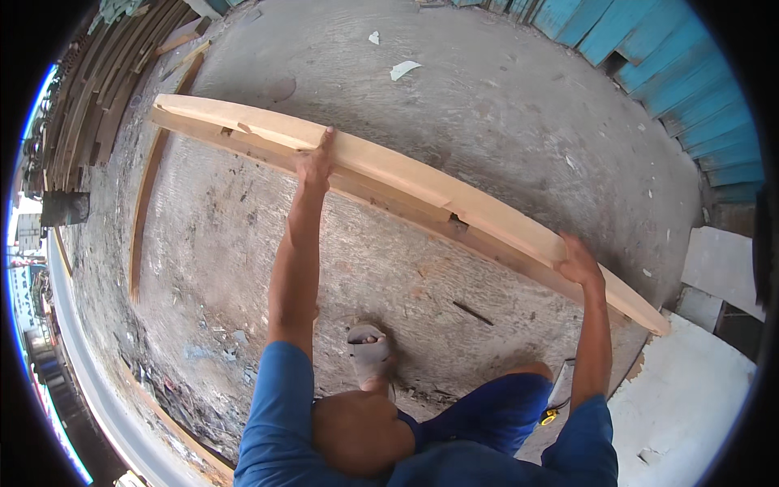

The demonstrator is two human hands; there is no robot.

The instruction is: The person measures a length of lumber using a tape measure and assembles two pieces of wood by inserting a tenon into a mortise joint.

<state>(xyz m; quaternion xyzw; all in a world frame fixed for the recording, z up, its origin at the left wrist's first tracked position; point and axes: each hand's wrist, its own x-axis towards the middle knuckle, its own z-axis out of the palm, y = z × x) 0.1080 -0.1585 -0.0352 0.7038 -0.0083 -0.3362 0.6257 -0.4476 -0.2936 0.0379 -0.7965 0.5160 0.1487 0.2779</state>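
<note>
A long pale wooden plank (389, 166) runs slantwise across the view, from upper left to lower right. Directly along its near side lies a darker wooden beam (389, 197) with small dark notches. My left hand (315, 165) grips the plank left of its middle, the index finger stretched over the top face. Nearer the right end, my right hand (578, 261) is closed over the plank, its fingers on the far edge. The undersides of both grips are hidden. Whether plank and beam are joined, I cannot tell.
A thin dark rod (472, 312) lies on the rough concrete, near my sandalled foot (369, 345). Another wooden strip (146, 211) is at left, below stacked timber (105, 89). Blue metal sheeting (690, 89) stands far right; a pale board (690, 398) lies lower right.
</note>
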